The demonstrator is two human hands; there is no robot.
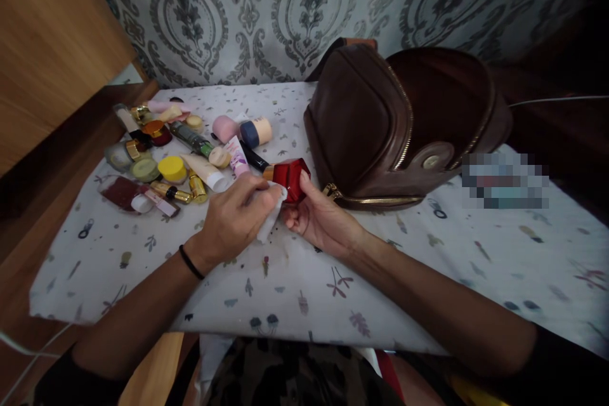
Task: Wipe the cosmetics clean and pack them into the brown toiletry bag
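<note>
My right hand (326,219) is closed round a shiny red bottle (291,179) near the middle of the table. My left hand (238,219), with a black band on its wrist, pinches a white cloth (272,219) against the bottle's near side. The bottle's gold-coloured neck points left, partly hidden above my left fingers. Just beyond my left hand lie a pink and white tube (236,155) and a cream tube (204,170).
An unzipped brown leather bag (361,120) stands right of the bottle. Several cosmetics, among them a yellow-lidded jar (172,169) and a dark red bottle (118,193), cover the table's left side. A patterned white cloth covers the table (304,304). A blurred patch lies far right.
</note>
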